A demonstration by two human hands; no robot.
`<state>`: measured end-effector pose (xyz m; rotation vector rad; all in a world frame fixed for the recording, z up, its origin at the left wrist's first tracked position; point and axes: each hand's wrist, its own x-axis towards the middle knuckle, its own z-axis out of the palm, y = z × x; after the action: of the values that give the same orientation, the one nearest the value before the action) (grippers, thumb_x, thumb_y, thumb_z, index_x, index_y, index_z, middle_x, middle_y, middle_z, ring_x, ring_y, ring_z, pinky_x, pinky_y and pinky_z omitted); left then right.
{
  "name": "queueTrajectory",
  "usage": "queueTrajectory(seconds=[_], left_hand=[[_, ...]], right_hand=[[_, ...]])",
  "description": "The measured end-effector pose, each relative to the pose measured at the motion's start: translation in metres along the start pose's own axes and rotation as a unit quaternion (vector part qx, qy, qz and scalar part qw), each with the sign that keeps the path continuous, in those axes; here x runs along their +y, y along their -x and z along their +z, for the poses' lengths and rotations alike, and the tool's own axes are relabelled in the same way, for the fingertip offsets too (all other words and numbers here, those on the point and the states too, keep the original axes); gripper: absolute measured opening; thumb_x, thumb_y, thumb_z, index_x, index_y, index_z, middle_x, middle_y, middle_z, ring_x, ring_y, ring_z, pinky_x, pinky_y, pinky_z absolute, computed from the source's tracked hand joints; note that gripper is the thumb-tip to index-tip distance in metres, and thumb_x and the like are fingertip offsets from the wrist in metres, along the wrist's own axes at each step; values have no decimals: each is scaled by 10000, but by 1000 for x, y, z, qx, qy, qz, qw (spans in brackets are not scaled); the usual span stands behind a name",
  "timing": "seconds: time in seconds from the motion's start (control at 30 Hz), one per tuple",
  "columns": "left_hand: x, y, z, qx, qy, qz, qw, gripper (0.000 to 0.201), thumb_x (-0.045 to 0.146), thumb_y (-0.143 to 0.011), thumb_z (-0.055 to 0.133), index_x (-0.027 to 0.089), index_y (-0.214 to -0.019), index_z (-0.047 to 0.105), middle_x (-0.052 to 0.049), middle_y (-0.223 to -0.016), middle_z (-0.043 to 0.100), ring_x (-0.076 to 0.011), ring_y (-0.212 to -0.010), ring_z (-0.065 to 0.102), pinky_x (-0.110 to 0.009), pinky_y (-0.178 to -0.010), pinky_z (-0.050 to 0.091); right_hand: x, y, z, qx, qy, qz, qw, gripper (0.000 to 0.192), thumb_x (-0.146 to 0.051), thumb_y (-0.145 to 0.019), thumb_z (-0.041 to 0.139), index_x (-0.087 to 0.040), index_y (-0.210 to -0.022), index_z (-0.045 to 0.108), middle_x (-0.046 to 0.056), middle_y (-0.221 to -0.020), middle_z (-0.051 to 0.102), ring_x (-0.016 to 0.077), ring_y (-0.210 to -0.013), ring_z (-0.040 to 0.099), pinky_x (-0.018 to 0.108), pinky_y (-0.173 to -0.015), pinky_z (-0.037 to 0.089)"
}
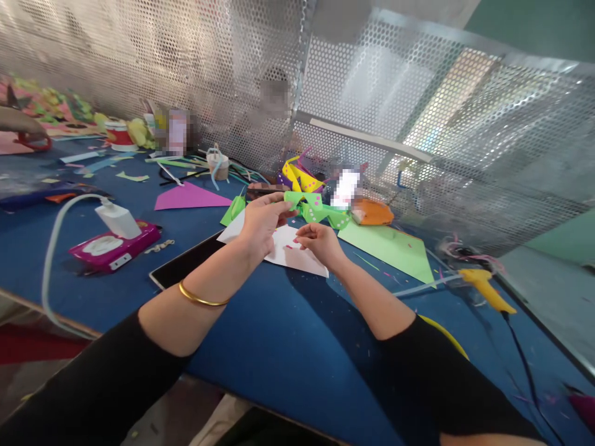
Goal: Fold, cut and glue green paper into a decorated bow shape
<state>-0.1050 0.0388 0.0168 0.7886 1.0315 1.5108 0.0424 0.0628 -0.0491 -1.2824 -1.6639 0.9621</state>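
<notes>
My left hand (261,224) pinches the left end of a folded green paper strip (312,209) dotted with small white and pink pieces. Below it lies a white sheet of paper (297,253) with a few tiny pink bits on it. My right hand (320,243) hovers over the sheet's right part, thumb and fingertips closed together; a small pink paper bit (296,240) shows at the fingertips. Behind the green strip sits a yellow and purple folded paper piece (300,176) with dots.
A pink power strip (116,246) with a white plug stands left. Magenta paper (191,196) and light green paper (390,251) flank the work. A yellow glue gun (488,291) lies right. Another person's hand holds red scissors (39,144) far left. A perforated metal screen (186,62) rises behind.
</notes>
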Motion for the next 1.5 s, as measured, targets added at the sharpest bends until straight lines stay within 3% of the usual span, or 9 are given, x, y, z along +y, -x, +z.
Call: queueTrajectory(seconds=[0.23,0.3,0.4,0.5,0.6,0.73,0.93,1.27,1.5], left_hand=[[-14,13,7,-35,-59,28,997,345,75,-659,695,169,-978,600,43,-677,657,-134,-584,679,-239,-568,399],[-18,17,9,-53,-87,50,994,373,85,-651,707,178,-973,545,46,-703,655,-145,-579,688,-241,-560,408],[-25,25,12,-101,-106,56,988,304,123,-641,727,194,-824,494,60,-639,623,-158,-587,697,-231,-549,400],[-30,35,14,-158,-119,45,979,247,167,-634,737,188,-686,497,69,-554,571,-157,-606,698,-218,-553,383],[-32,45,17,-185,-123,16,975,176,177,-615,737,178,-656,566,50,-579,607,-157,-637,697,-226,-579,398],[-34,53,20,-195,-130,-30,972,60,184,-616,725,169,-647,675,8,-643,670,-153,-670,684,-253,-644,446],[-33,56,20,-200,-120,-62,970,126,226,-624,760,165,-734,761,-40,-735,729,-169,-710,680,-280,-700,475],[-36,55,18,-208,-149,-16,966,139,316,-665,768,182,-697,754,-34,-695,714,-162,-704,651,-269,-687,467],[-35,56,19,-192,-167,26,967,104,291,-689,749,191,-718,762,-28,-687,720,-157,-703,641,-262,-678,458]], right_hand=[[-27,65,-18,-7,-57,-20,998,111,-235,-709,655,-197,-812,637,29,-740,737,158,-629,669,305,-640,540],[-38,83,-26,17,-52,-38,998,105,-234,-744,643,-208,-845,645,23,-773,741,156,-657,673,303,-646,545],[-50,97,-39,103,-18,-79,991,105,-263,-768,670,-213,-860,657,12,-766,726,146,-645,660,298,-642,551],[-53,97,-50,164,-5,-111,980,92,-260,-794,668,-210,-868,650,13,-788,726,134,-621,651,292,-638,550],[-49,93,-55,176,8,-129,976,78,-249,-819,654,-212,-886,641,13,-803,730,130,-622,654,286,-638,542],[-42,92,-55,177,66,-170,967,62,-242,-853,636,-224,-911,643,14,-862,743,142,-710,673,290,-689,534],[-41,94,-54,186,201,-210,939,73,-232,-893,592,-261,-919,654,0,-869,755,175,-752,677,348,-743,485],[-38,95,-54,195,367,-282,865,139,-233,-953,528,-266,-926,661,-17,-774,739,163,-681,640,336,-716,383],[-41,96,-57,249,328,-299,861,111,-238,-940,563,-260,-990,659,34,-944,714,189,-844,658,359,-774,422]])
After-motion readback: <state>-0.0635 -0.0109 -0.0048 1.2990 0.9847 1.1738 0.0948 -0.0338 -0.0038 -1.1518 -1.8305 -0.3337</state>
